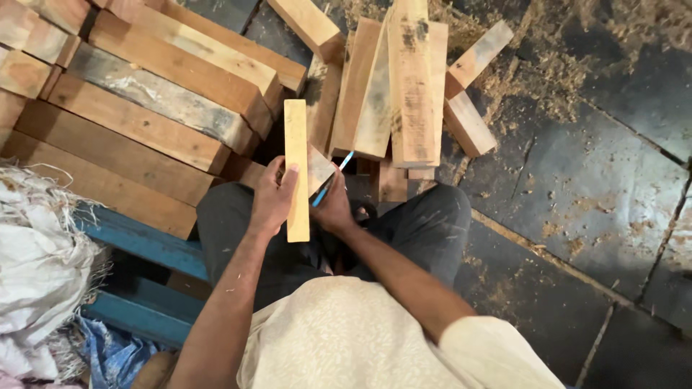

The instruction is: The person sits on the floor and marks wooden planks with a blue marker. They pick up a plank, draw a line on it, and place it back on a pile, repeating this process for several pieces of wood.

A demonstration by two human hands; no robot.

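Note:
My left hand [272, 196] grips a flat pale wooden strip [295, 137] around its lower half, holding it lengthwise away from me above my knees. My right hand [333, 207] sits just right of the strip and holds a blue pen [330, 181] whose tip points up and to the right. A small wood block [317, 167] lies partly hidden between the strip and my right hand. I am squatting in dark trousers and a cream shirt.
A stack of long wooden beams [137, 108] fills the upper left. More planks and offcuts [404, 86] lie ahead on the dark stone floor [598, 187], which is strewn with sawdust. A blue frame [144, 241] and white sacking [36, 266] are at my left.

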